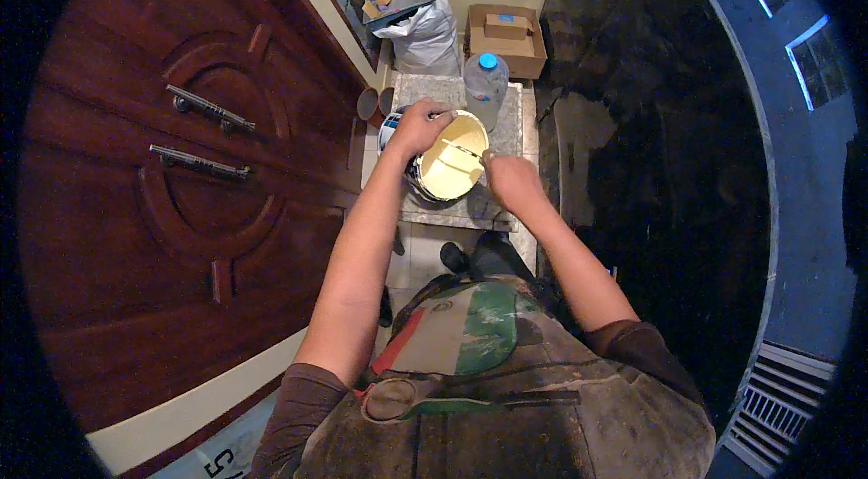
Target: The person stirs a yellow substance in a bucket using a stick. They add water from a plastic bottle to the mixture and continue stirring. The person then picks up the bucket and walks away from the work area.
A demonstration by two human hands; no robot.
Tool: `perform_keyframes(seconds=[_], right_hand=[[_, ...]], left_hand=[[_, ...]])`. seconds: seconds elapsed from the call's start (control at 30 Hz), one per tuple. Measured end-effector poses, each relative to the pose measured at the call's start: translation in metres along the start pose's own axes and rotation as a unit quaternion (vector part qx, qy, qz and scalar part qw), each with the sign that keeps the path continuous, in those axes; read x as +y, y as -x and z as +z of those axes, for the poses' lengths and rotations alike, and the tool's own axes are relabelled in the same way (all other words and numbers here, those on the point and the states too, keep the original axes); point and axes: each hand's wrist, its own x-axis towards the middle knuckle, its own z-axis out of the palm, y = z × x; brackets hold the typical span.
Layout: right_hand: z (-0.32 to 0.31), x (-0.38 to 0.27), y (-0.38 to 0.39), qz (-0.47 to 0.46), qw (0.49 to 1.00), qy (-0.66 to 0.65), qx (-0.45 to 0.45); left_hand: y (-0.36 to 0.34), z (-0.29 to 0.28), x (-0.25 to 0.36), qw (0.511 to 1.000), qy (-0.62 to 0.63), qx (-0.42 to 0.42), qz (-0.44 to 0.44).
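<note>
A round bucket (449, 179) with a pale yellow inside stands tilted toward me on a small stone-topped table (509, 199). My left hand (421, 126) grips its rim at the upper left, fingers bent over the edge. Closed at the bucket's right side, my right hand (514, 183) holds a thin stick-like tool (463, 150) that reaches into the bucket. Its far end lies against the yellow; its exact kind is too small to tell. Just behind the bucket is a clear plastic bottle (486, 81) with a blue cap.
A white sack (429, 41) with a tray of scraps on top stands beyond the table, beside an open cardboard box (508, 54). On the left is a dark red wooden door (99, 145) with metal handles. A dark glossy panel (669, 199) rises close on the right.
</note>
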Motion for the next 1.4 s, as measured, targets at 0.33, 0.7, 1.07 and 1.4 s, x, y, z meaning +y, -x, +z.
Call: perform_keyframes(seconds=[0.33,0.7,1.07,1.4], right_hand=[[0.021,-0.017,-0.040,-0.030,0.999,0.012,0.017],[0.056,-0.021,-0.089,-0.029,0.997,0.004,-0.074],[0.053,-0.015,-0.098,-0.009,0.996,-0.030,-0.083],[0.063,-0.014,-0.101,-0.045,0.987,-0.033,-0.153]], left_hand=[[-0.006,0.003,-0.012,0.999,0.032,0.006,-0.004],[-0.004,-0.003,-0.014,0.998,0.062,0.015,0.003],[-0.014,-0.004,-0.020,0.997,0.074,-0.001,-0.031],[-0.017,0.000,-0.033,0.998,0.063,0.023,0.015]])
